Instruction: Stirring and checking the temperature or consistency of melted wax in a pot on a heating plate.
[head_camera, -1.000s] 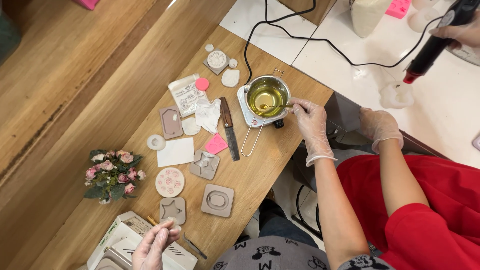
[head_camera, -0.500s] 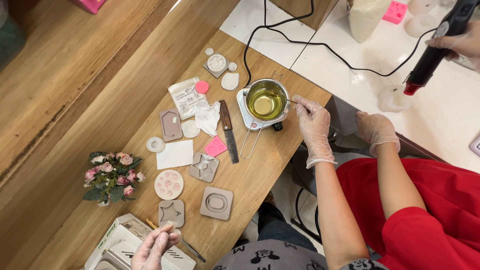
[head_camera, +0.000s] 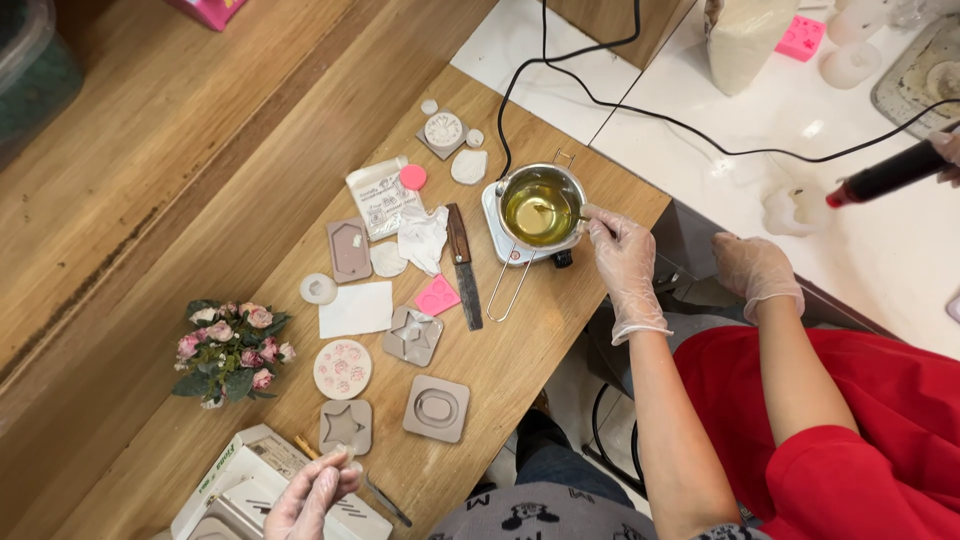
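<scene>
Fingertips of the wearer's gloved left hand (head_camera: 312, 495) close in a pinch on a small pale piece (head_camera: 343, 464), held at the near edge of the wooden table (head_camera: 560, 330), above a white box (head_camera: 250, 478) and just beside a grey star mould (head_camera: 346, 426). The wearer's right hand is out of frame. A thin metal tool (head_camera: 386, 501) lies close by on the tabletop, with an oval mould (head_camera: 436, 408), a round flower mould (head_camera: 343, 368) and a small rose bouquet (head_camera: 231, 350) ranged beyond. Across the table a co-worker in red rests one gloved hand (head_camera: 625, 255) against a steel melting pot (head_camera: 540, 208) of clear yellow liquid on its small heater, the other gloved hand (head_camera: 757, 272) lying apart on the table edge; a knife (head_camera: 463, 265) sits near the pot. By the look of it, the step in hand is fine work on the pinched piece, which has not yet been set into any mould. The move to follow would call for a steady, light pinch and a careful lowering, since the piece is tiny and the star mould stands so near the table's edge.
</scene>
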